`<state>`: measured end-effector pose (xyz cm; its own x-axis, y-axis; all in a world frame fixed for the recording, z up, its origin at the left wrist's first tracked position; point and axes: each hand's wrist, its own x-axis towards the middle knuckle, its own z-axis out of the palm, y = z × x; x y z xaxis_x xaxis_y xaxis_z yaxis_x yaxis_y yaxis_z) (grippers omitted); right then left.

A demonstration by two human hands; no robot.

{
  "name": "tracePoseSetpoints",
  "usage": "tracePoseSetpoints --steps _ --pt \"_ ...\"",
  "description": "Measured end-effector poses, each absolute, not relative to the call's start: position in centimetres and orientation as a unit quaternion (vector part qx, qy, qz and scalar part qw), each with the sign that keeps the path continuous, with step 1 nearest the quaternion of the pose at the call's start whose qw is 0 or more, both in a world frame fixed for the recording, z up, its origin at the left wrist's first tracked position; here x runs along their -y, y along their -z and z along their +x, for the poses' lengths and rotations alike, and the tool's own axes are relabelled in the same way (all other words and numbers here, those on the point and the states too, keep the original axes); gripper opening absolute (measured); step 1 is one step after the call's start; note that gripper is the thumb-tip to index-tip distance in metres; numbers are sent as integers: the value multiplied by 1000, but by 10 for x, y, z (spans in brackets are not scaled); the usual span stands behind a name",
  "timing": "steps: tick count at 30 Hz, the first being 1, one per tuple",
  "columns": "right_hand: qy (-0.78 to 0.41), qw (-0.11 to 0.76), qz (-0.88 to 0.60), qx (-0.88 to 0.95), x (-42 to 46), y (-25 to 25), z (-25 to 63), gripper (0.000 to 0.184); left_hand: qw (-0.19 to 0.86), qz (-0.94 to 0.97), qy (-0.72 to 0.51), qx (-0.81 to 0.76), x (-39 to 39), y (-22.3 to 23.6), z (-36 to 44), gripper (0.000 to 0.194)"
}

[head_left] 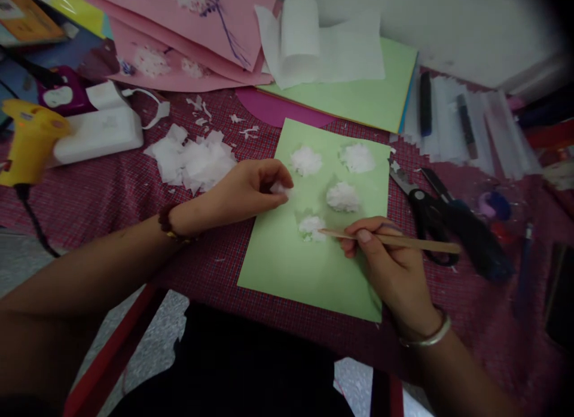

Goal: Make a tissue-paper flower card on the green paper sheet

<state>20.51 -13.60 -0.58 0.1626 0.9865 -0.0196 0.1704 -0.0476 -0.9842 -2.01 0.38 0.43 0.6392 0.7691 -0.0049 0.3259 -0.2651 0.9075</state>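
Note:
A light green sheet of paper (287,261) lies in front of me, bearing several white tissue puffs, among them an upper left puff (306,161) and a middle right puff (342,197). My right hand (390,255) grips a thin wooden stick (417,243) like a pen; its tip touches the lowest puff (311,228). Over the sheet's left edge, my left hand (255,190) pinches a small piece of white tissue (278,189) between thumb and fingers. Left of it sits a loose heap of cut tissue squares (204,163).
A yellow glue gun (29,142) and a white power strip (103,133) stand at left. Black scissors (421,208) and a dark cutter (479,244) lie right of the sheet. Behind are a tissue roll (299,31), pink sheets (188,28) and clear glue sticks (443,118).

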Motion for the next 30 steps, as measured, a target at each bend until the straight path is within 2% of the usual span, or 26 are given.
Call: tracePoseSetpoints --steps 4,9,14,18,23,30 --pt "-468 529 -576 412 135 7 210 12 495 763 -199 -366 4 -12 -21 5" --pt "-500 558 -558 356 130 6 213 12 465 786 -234 -334 13 -21 -20 3" --pt "-498 546 -561 375 130 7 214 12 589 701 -198 -351 12 -22 -20 9" --pt "-495 550 -555 380 131 8 213 12 649 636 -200 -365 10 -17 -19 21" --pt "-493 537 -558 398 133 8 213 13 661 636 -194 -348 13 -19 -16 46" --pt "-491 539 -555 400 133 8 210 12 634 674 -183 -332 16 -25 -18 45"
